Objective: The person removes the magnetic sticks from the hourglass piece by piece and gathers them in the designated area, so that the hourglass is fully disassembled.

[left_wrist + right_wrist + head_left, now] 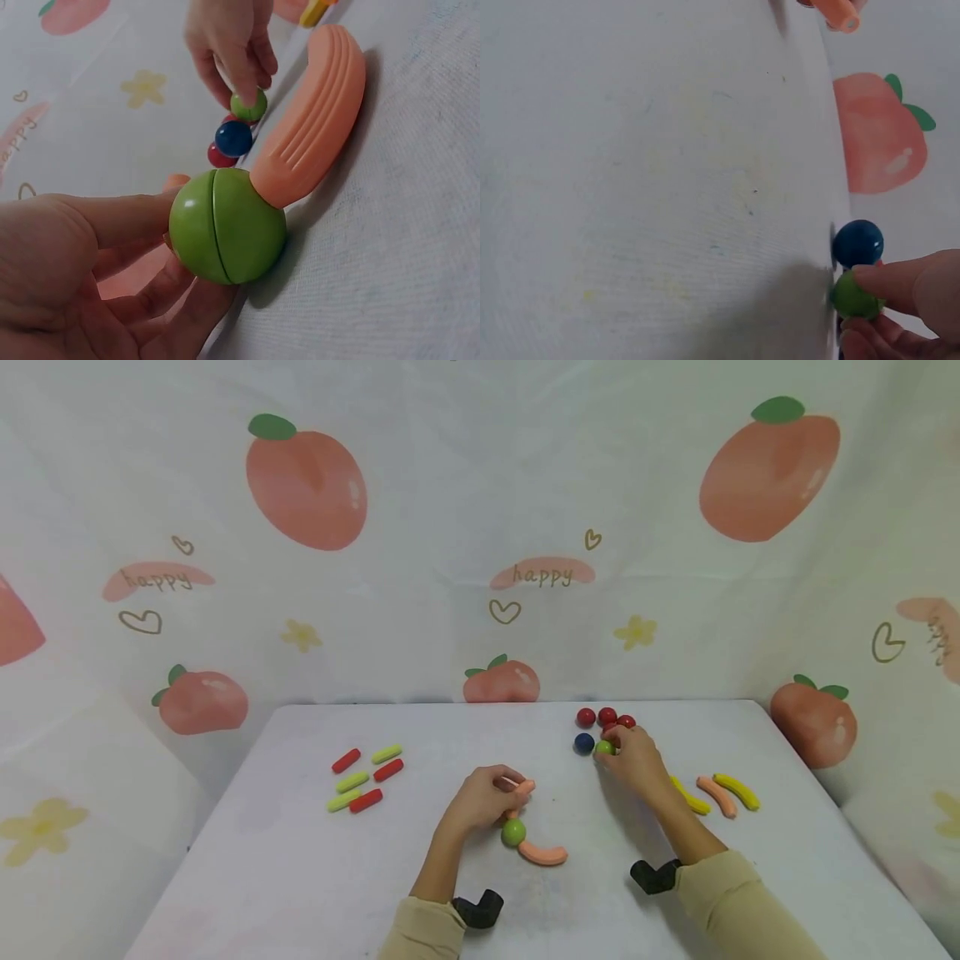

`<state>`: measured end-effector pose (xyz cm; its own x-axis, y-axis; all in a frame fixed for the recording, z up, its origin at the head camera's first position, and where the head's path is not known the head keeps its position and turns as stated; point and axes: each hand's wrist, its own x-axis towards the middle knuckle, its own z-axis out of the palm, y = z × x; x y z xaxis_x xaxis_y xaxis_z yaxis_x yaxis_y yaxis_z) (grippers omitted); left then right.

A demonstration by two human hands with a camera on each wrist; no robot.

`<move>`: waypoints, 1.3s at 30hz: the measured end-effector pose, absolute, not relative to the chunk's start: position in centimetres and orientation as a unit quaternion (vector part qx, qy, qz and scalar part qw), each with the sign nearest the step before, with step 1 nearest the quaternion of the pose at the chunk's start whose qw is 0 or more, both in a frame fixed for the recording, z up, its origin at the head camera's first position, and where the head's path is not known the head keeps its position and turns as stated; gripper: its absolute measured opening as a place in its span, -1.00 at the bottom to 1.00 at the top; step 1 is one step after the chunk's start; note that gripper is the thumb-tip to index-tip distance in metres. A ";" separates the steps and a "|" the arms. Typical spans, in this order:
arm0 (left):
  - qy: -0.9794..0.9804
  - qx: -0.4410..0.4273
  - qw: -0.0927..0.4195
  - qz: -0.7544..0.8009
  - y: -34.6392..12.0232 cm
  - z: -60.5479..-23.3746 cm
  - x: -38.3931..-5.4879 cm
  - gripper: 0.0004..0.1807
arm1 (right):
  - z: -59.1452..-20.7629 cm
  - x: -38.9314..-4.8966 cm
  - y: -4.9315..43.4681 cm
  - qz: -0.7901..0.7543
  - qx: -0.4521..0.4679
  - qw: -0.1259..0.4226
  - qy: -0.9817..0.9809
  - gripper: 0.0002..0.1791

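My left hand (480,797) grips a salmon-coloured curved toy stick (525,787) in the middle of the table. That stick meets a green ball (513,833), whose other side joins a second salmon curved stick (543,855). The left wrist view shows the grooved second stick (315,112) running out from the seamed green ball (227,227). Further back on the right, my right hand (636,760) pinches another green ball (603,747) between thumb and fingers. A dark blue ball (858,244) sits right beside it, with several red balls (586,717) behind, partly hidden by the hand.
Short red sticks (366,801) and yellow-green sticks (352,782) lie at the left of the white table (300,885). To the right of my right forearm are yellow curved sticks (737,792) and a salmon one (717,796). A fruit-print cloth (420,527) hangs behind the table.
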<state>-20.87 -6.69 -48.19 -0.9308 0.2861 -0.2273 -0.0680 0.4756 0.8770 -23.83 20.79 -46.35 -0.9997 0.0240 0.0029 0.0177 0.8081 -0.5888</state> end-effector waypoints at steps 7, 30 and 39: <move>0.835 0.071 0.179 0.515 -6.6 -47.8 -20.7 -0.70 | -45.8 -22.5 19.7 0.304 0.017 0.034 -0.952 -0.58; 0.855 0.135 0.144 0.480 -5.8 -48.3 -20.5 -0.67 | -46.7 -19.7 16.7 0.399 0.103 -0.011 -0.911 -0.83; 0.860 0.143 0.153 0.465 -6.3 -47.9 -20.5 -0.78 | -44.6 -20.0 20.1 0.339 0.043 0.055 -0.938 -0.68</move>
<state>-20.45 -6.32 -47.88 -0.9122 0.3883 -0.1304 0.1040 0.5275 0.8432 -19.97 20.09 -44.65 -0.9904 -0.0432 0.1315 -0.1172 0.7671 -0.6307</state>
